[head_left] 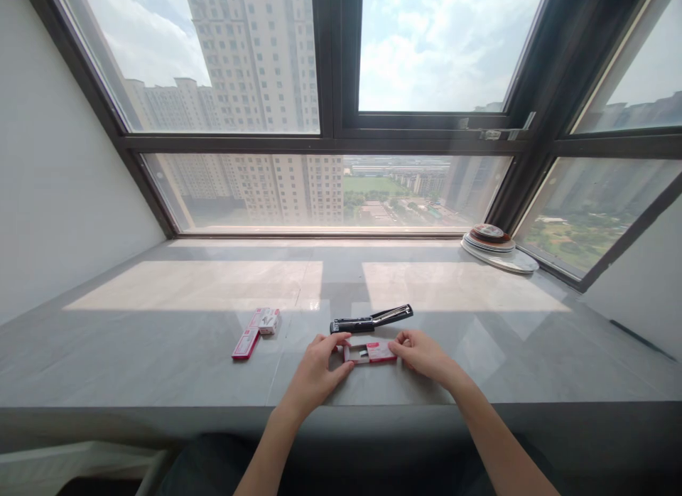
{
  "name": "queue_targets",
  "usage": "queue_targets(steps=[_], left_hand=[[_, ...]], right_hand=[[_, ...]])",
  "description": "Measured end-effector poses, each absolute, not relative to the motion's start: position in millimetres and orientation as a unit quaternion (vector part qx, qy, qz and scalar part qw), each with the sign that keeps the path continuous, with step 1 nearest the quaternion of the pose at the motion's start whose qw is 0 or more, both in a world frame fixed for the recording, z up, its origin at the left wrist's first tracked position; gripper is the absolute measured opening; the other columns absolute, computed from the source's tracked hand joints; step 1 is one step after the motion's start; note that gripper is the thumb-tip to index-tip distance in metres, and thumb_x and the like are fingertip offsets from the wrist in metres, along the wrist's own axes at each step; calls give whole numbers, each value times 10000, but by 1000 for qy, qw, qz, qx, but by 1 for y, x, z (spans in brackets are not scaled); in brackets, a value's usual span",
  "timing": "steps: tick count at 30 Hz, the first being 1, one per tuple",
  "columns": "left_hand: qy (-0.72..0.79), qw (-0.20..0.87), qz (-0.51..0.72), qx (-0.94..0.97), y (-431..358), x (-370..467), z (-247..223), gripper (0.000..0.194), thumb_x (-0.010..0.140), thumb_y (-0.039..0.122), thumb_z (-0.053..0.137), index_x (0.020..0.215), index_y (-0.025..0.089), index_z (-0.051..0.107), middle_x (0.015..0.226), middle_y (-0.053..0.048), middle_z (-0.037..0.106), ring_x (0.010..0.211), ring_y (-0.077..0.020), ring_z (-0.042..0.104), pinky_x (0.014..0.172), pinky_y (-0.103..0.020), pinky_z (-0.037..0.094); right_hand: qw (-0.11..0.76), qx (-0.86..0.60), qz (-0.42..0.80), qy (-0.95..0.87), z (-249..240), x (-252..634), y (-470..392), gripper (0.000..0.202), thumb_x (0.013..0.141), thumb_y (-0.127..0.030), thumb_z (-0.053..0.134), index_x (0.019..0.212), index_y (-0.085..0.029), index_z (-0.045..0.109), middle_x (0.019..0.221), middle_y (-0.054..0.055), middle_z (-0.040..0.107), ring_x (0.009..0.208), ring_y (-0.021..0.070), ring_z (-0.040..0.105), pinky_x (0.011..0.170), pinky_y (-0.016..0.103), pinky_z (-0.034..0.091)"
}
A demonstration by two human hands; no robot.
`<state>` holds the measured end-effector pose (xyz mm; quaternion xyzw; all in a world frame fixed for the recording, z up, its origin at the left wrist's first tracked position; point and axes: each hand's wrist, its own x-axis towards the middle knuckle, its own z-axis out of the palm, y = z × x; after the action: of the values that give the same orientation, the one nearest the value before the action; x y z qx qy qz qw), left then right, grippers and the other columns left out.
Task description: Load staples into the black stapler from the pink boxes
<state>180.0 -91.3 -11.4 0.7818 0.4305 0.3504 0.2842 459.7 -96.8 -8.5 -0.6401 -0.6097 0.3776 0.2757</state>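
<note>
A small red-and-white staple box (pixel 381 351) rests on the sill in front of me, its tray partly slid out to the left with a little strip of staples (pixel 364 353) inside. My left hand (pixel 322 364) grips the tray's left end between thumb and fingers. At the other end, my right hand (pixel 418 352) pinches the sleeve, its fingers closed. Just behind the box lies a black stapler (pixel 352 325), its hinged top swung open toward the right.
To the left are a flat red-and-white box (pixel 246 343) and a smaller white-and-red box (pixel 269 321). Stacked round plates or discs (pixel 490 244) sit in the far right corner by the window. The sill's front edge (pixel 394 405) runs just below my wrists.
</note>
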Motion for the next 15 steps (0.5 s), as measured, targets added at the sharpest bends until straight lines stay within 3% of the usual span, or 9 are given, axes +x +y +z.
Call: queue_targets(steps=[4, 8, 15], left_hand=[[431, 281, 344, 785, -91, 182, -12, 545, 833, 279, 696, 1362, 293, 565, 1112, -50, 653, 1034, -220, 614, 987, -373, 475], [430, 275, 343, 789, -91, 181, -10, 529, 826, 280, 699, 1341, 293, 578, 1100, -48, 666, 1054, -226, 604, 982, -367, 467], [426, 282, 348, 787, -94, 179, -4, 492, 818, 270, 699, 1299, 306, 603, 1105, -39, 680, 1075, -235, 597, 962, -349, 466]], right_hand=[[264, -618, 203, -712, 20, 441, -98, 188, 879, -387, 627, 915, -227, 720, 629, -13, 620, 592, 156, 550, 550, 248, 319], [167, -547, 116, -812, 41, 404, -85, 97, 811, -279, 696, 824, -283, 792, 733, 30, 702, 714, 202, 620, 618, 276, 334], [86, -499, 45, -861, 42, 380, -70, 142, 770, -162, 698, 649, -222, 744, 653, 74, 673, 662, 232, 621, 649, 299, 345]])
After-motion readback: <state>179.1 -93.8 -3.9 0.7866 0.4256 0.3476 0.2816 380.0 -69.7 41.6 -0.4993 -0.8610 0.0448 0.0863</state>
